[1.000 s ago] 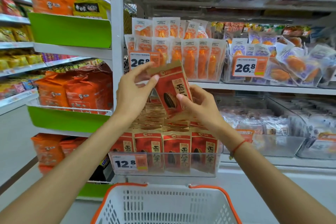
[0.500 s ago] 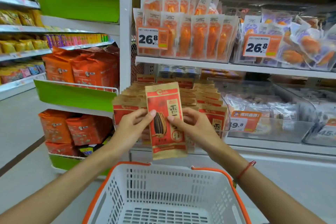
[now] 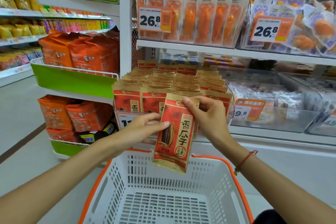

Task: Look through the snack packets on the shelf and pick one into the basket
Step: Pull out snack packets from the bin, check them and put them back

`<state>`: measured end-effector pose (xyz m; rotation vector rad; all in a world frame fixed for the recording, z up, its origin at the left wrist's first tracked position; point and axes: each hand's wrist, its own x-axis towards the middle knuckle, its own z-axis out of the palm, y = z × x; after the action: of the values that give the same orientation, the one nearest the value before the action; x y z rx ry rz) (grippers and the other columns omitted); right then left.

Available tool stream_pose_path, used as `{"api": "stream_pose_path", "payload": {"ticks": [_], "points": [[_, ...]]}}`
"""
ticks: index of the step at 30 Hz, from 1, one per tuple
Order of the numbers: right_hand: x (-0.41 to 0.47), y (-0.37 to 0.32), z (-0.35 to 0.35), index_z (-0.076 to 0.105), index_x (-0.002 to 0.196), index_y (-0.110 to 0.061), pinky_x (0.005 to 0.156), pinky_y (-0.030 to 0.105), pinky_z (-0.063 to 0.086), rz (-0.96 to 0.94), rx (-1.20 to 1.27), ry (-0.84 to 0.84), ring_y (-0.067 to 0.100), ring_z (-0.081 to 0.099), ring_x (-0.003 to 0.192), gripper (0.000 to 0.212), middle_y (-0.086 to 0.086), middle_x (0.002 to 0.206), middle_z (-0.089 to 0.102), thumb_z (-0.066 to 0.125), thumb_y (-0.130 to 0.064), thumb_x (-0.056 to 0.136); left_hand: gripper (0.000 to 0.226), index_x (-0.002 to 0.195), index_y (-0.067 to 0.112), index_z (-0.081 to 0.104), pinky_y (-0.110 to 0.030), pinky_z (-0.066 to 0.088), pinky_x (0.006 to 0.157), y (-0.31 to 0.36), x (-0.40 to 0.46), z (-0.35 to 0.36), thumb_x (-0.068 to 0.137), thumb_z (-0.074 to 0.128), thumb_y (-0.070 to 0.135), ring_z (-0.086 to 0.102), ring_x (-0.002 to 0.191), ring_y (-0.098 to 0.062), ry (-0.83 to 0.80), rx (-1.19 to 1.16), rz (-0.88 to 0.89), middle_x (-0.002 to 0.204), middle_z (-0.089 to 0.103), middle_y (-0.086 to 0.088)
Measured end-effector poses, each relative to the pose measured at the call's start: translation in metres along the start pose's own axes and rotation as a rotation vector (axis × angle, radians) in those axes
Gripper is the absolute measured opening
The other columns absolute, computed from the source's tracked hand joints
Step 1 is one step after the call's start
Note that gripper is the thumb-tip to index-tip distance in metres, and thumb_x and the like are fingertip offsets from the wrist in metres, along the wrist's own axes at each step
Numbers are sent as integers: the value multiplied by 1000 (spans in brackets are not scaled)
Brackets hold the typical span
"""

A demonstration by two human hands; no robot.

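Shelves (image 3: 200, 49) fill the upper frame; at centre, left hand (image 3: 143, 129) and right hand (image 3: 207, 114) both pinch a red packet (image 3: 174, 132) above the basket (image 3: 214, 174).

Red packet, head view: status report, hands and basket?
Left hand and right hand both pinch the red packet. Packet upright, above the far rim of the white basket, not yet in. Nothing in the way.

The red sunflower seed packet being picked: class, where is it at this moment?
In the head view's centre, the red packet hangs between both hands, left hand and right hand, above the white basket's far rim, not yet inside.
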<state>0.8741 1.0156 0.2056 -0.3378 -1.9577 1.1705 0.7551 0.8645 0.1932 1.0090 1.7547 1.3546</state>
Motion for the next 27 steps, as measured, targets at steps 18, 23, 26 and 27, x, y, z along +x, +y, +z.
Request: {"api": "stream_pose_path", "payload": {"ticks": [18,23,26,27], "points": [[0,-3,-5,44,133,-22,70,22,58,152,26,-335,6,69,91,51,-3,112,67,67,-20,88,26,119,18,56,-25,59,68,20,4,5,94,58,28,71,94,-7,468,-292,342,106,73,3],[2,-1,-15,51,136,-13,79,31,60,145,72,-419,18,72,95,53,4,105,75,67,-7,86,26,119,18,57,-26,59,67,21,3,0,96,56,29,70,95,-5,464,-305,325,107,73,4],[3,0,-18,54,131,-19,77,24,58,176,146,-427,18,72,95,51,2,102,75,68,-3,85,25,119,19,57,-24,59,68,21,1,0,95,56,28,70,96,-5,430,-323,322,104,74,6],[3,1,-18,54,132,-19,77,24,58,182,159,-430,18,72,96,51,2,103,75,68,-3,85,25,119,19,57,-25,59,68,21,1,0,95,56,28,70,96,-5,425,-328,321,104,74,6]]}}
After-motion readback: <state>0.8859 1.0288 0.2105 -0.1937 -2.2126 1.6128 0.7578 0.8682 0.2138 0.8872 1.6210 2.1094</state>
